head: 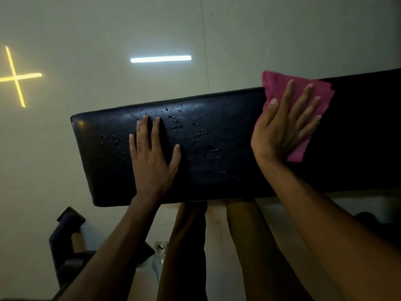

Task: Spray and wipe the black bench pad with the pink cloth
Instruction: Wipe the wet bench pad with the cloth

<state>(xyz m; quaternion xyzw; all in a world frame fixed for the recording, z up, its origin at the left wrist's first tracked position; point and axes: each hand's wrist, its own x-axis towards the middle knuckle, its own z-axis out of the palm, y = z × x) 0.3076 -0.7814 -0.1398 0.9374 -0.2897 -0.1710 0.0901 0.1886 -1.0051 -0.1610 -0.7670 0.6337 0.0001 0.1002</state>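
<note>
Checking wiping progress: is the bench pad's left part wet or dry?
Wet. Droplets bead on the black bench pad around the left hand; the pink cloth is farther right.

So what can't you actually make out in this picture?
All in the head view:
- The black bench pad runs past the right edge, and its right part is too dark to show any wetness.
- The pink cloth is mostly covered by the right hand.
- The pad under the left hand is hidden.
- The bench frame is hidden beneath the pad and arms.
- No spray bottle can be clearly made out.
</note>
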